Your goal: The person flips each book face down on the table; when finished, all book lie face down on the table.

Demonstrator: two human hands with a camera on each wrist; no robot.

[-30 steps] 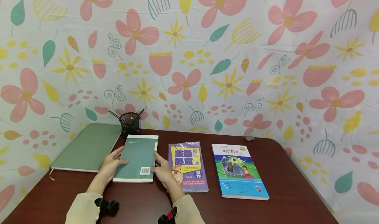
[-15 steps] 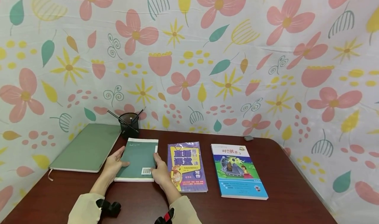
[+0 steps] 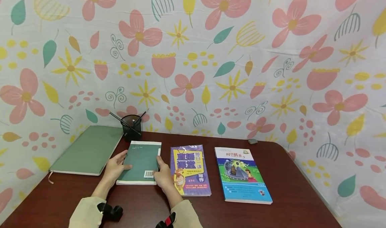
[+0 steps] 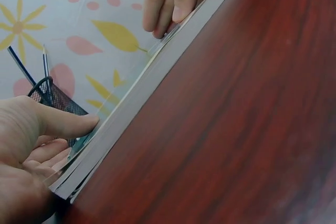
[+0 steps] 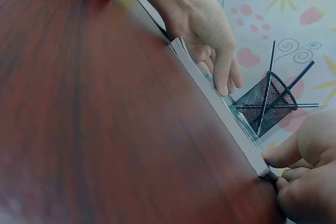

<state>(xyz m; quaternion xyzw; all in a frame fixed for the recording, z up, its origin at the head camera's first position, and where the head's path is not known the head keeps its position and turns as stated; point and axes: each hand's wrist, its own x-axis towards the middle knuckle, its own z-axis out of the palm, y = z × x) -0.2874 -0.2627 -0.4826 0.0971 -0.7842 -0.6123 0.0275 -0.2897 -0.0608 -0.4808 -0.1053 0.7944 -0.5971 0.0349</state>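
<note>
A teal paperback book (image 3: 140, 161) lies face down at the left of the table, its barcode near the lower right corner. My left hand (image 3: 116, 166) holds its left edge, thumb over the cover and fingers along the side. At the right edge, my right hand (image 3: 163, 172) grips the book with the thumb beside the barcode. Seen from the left wrist, the page block (image 4: 152, 77) is close against the tabletop, and the left thumb presses on the cover. From the right wrist, the right hand (image 5: 310, 171) pinches the near corner; its fingertips are partly hidden.
A purple book (image 3: 191, 171) lies just right of the right hand, and a blue-and-green book (image 3: 242, 174) farther right. A large green notebook (image 3: 87, 151) lies at the left, beside a black mesh pen cup (image 3: 131, 127). A small grey object (image 3: 252, 141) sits at the back edge.
The teal book's far edge has come slightly down and nearer, and the book has settled flatter. Both hands keep hold of it; over the last half second they hardly move.
</note>
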